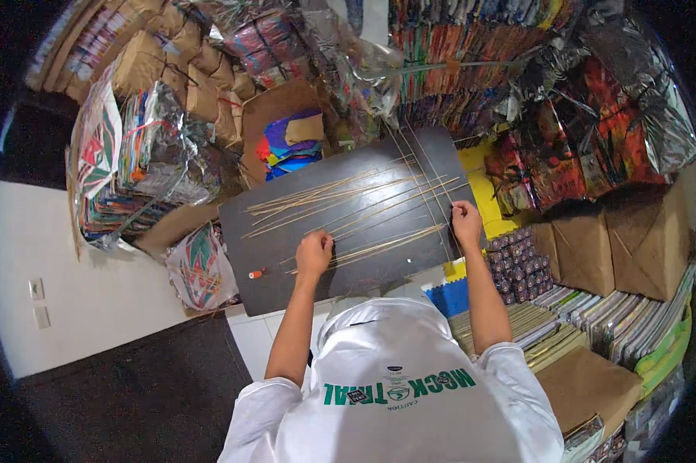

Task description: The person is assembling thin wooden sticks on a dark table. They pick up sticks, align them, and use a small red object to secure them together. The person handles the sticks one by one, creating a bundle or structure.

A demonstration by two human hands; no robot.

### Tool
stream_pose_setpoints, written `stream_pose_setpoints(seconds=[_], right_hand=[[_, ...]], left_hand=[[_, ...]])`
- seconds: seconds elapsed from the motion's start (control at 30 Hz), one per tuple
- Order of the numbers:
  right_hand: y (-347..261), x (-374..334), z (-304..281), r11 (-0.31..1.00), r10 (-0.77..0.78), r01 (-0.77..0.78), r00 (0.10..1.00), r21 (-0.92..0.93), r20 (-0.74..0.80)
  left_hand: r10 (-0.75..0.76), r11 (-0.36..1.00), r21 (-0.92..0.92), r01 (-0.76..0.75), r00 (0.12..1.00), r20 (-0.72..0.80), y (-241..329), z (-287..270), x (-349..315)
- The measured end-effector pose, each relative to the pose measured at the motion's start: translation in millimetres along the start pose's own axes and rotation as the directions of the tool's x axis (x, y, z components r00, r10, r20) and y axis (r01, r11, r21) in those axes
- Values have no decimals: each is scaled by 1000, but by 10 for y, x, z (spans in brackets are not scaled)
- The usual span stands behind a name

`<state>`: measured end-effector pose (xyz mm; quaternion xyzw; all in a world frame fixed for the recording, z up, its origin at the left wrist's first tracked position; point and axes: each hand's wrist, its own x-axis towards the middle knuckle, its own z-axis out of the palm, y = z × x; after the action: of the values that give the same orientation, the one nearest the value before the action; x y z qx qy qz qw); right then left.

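Thin bamboo sticks [340,193] lie in loose rows across a dark rectangular table [255,247], and a few long ones cross them on the right. My left hand [314,253] is closed above the near row, its fingertips pinched at a thin bamboo stick. Toward the table's right edge, my right hand [466,222] is closed too, thumb and forefinger together at a stick by the crossing ones. The exact grip of each hand is partly hidden by the fingers. A small orange-and-white spool [257,274] rests near the left end of the table.
An open carton [257,116] with colourful folded material stands behind the table. Plastic-wrapped stacks [147,147] rise at the left, and brown paper packages [579,255] at the right. Dense colourful bundles [456,77] line the back. Yellow and blue mats [450,297] lie on the floor.
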<state>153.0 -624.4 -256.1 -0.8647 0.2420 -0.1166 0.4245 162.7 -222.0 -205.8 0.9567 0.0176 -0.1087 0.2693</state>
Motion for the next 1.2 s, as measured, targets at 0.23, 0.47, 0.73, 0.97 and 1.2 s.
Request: stream_pose_setpoints(seconds=[0.23,0.47,0.73,0.97,1.2], right_hand=[[134,114,6,992,-19,23,999,-124,34],[177,122,-39,980,-8,32,993,-197,121],[74,130,-58,949,-85,114,990,-295,111],[-65,50,-30,918,-95,116,993,-378,74],[-645,-185,189,877,-294,264,956,-400,-13]], left_hand=[[8,1000,26,-6,994,-105,-4,62,-9],[-73,997,11,74,997,-15,-65,90,-4],[-30,998,-62,29,999,-24,-199,-14,7],[-154,986,-82,147,984,-88,-570,-340,105],[-1,999,46,10,979,-203,-919,-560,437]])
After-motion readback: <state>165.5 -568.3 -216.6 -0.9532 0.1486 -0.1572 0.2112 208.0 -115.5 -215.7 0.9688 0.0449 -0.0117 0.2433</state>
